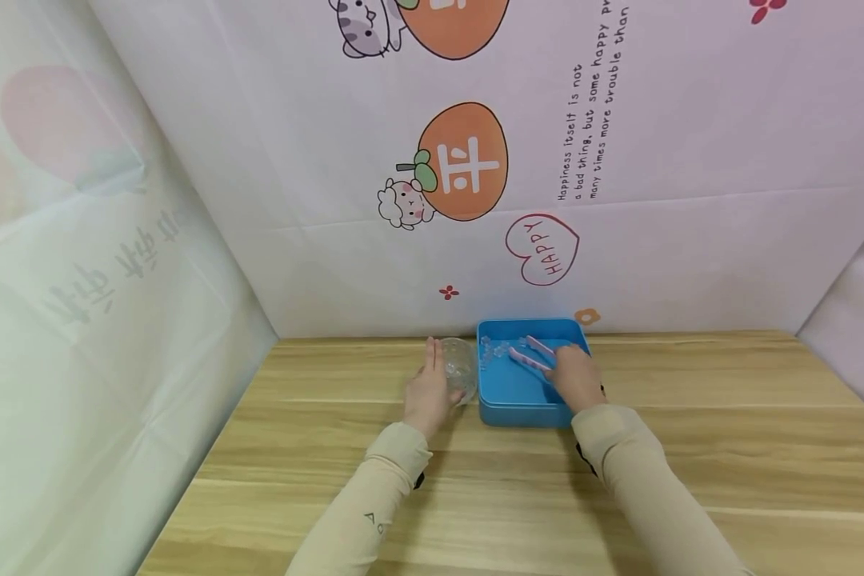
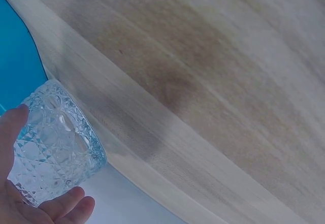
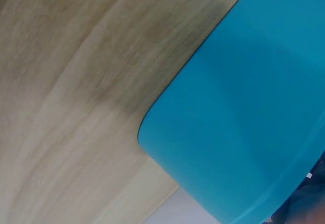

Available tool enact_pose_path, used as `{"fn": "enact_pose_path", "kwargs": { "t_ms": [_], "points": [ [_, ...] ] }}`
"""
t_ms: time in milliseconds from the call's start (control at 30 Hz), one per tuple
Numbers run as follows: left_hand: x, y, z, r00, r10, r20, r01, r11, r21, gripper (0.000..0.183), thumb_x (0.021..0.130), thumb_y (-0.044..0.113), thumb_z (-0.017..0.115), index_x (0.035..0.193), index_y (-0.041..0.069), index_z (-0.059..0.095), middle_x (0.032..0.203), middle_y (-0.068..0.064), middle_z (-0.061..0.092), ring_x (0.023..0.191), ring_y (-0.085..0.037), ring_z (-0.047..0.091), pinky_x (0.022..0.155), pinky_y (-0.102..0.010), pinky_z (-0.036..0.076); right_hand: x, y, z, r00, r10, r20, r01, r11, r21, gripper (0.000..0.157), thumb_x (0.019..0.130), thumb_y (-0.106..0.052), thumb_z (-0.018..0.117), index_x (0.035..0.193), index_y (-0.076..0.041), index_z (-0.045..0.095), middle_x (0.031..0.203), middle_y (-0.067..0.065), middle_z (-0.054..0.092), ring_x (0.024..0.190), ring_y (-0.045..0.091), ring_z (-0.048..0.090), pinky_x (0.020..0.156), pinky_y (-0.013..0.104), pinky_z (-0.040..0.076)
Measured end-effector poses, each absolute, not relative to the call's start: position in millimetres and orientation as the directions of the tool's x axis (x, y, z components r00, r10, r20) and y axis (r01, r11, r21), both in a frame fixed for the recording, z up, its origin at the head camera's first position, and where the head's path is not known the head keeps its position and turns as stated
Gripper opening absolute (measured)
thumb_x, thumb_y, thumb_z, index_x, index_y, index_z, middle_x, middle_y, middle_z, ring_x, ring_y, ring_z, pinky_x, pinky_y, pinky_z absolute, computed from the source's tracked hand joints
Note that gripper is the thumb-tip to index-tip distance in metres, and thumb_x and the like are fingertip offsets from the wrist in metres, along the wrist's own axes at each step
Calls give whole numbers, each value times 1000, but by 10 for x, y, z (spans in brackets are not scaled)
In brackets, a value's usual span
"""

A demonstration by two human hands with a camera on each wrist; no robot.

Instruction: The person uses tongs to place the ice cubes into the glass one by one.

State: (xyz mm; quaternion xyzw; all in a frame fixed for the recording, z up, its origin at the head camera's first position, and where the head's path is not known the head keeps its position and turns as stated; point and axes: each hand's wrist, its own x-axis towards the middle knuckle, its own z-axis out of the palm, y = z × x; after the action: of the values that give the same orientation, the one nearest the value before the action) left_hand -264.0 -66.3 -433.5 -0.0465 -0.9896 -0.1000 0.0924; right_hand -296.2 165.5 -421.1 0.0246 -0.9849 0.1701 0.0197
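A clear cut-glass bowl point(image 1: 461, 368) with a diamond-like pattern stands against the left side of a blue box point(image 1: 524, 414). My left hand point(image 1: 428, 396) holds the glass, fingers along its left side and thumb at the front; in the left wrist view the glass bowl point(image 2: 58, 142) lies between thumb and fingers. Pink tongs point(image 1: 529, 362) are gripped in my right hand point(image 1: 576, 378), reaching over the box from its right side, their arms spread apart. Several small clear pieces point(image 1: 500, 350) lie inside the box near its far left corner, left of the tong tips.
The wooden table point(image 1: 490, 504) meets a white printed cloth point(image 1: 374, 280) right behind the box and glass. Another white cloth point(image 1: 115, 360) hangs along the left edge. In the right wrist view the blue box point(image 3: 238, 117) fills much of the right side.
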Motion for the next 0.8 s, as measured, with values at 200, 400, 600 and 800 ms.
{"fn": "enact_pose_path", "kwargs": {
  "t_ms": [200, 400, 600, 800],
  "points": [
    [-2639, -664, -4347, -979, 72, 193, 112, 973, 202, 96, 81, 41, 74, 151, 2, 22, 159, -11, 23, 64, -15, 57, 47, -22, 40, -2946, 1613, -4197, -998, -57, 25, -63, 926, -372, 40, 88, -12, 66, 120, 11, 60, 114, 28, 60, 102, 39, 59, 89, 51, 50],
    [-2649, -668, -4359, -976, 70, 204, 111, 975, 195, 97, 80, 42, 74, 151, 3, 23, 159, -10, 24, 71, -17, 61, 49, -24, 43, -2954, 1586, -4193, -999, -31, 23, -38, 925, -377, 38, 88, -15, 67, 116, 10, 62, 108, 26, 60, 94, 35, 60, 84, 49, 52],
    [-2651, -673, -4353, -978, 67, 197, 105, 977, 186, 97, 80, 43, 74, 151, 3, 22, 160, -10, 23, 68, -16, 60, 48, -23, 42, -2949, 1587, -4202, -999, -21, 39, -33, 932, -362, 33, 88, -15, 67, 106, 12, 64, 104, 27, 61, 90, 35, 61, 81, 49, 52],
    [-2649, -671, -4347, -980, 65, 188, 101, 977, 187, 97, 80, 43, 74, 152, 4, 21, 160, -9, 22, 61, -14, 54, 46, -22, 39, -2965, 1571, -4211, -999, -25, 45, -39, 937, -348, 31, 90, -13, 65, 107, 13, 64, 108, 29, 61, 93, 38, 62, 81, 49, 54]
  ]
}}
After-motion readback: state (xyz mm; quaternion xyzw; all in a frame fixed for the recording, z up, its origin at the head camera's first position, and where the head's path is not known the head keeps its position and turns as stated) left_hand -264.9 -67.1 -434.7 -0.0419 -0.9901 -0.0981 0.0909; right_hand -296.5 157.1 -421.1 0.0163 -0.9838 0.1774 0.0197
